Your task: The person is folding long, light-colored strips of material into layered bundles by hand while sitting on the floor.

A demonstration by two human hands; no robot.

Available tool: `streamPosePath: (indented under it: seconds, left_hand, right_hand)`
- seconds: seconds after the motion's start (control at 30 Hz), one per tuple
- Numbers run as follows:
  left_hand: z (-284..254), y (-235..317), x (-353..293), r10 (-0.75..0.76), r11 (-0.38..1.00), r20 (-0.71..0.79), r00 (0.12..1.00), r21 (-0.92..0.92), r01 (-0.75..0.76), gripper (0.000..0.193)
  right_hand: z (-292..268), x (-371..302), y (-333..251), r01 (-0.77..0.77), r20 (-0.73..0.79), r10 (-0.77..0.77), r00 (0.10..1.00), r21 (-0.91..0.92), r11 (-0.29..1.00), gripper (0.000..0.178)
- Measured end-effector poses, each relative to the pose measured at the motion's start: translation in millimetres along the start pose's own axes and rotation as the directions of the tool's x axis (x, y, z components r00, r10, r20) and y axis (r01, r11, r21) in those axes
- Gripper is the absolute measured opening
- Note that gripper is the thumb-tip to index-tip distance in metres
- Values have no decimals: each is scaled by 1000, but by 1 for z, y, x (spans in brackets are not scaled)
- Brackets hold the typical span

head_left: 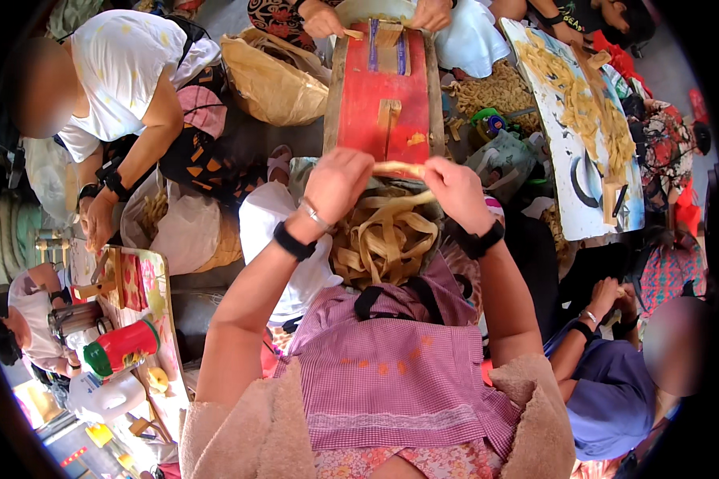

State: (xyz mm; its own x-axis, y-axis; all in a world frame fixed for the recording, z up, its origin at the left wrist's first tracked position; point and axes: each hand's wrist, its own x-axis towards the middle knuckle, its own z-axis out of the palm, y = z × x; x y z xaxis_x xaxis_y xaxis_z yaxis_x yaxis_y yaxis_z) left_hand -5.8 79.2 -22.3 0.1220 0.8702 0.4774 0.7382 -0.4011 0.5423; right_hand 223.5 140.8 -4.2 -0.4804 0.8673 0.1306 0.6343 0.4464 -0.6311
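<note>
Both my hands are closed on a pale tan, flexible strip [398,168], drawn out between them above my lap. My left hand [339,188] grips its left end, and my right hand [459,191] pinches the right end. A further length of strip hangs from the right hand to a loose heap of similar strips [383,239] below, in front of my purple checked apron [391,375]. What food or material the strips are, I cannot tell. Just beyond my hands lies a long red board [367,104] with a small wooden block [388,116] standing on it.
Across the red board, another person's hands [431,12] rest at its far end. A brown sack [275,80] stands far left. A white board with tan strips [579,215] is at the right. People work on both sides; a red-and-green canister [128,347] lies at the left.
</note>
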Motion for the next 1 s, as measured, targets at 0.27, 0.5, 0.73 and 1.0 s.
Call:
streamPosePath:
  seconds: [0.27, 0.5, 0.73, 1.0]
  left_hand:
    - [22, -36, 19, -123, 945, 159, 980, 321, 67, 8]
    - [-19, 49, -42, -146, 983, 122, 982, 134, 129, 46]
    - [-26, 50, -58, -55, 989, 83, 995, 138, 43, 32]
    - [-11, 91, -84, -112, 483, 923, 369, -274, 832, 33]
  right_hand:
    - [19, 25, 35, -296, -14, 323, 946, -442, 847, 21]
    - [-7, -46, -29, -618, 626, 199, 754, 572, 540, 21]
    - [-23, -80, -55, -699, 808, -1, 589, 510, 502, 24]
    - [-31, -89, -61, -432, 647, 3, 763, 507, 746, 40]
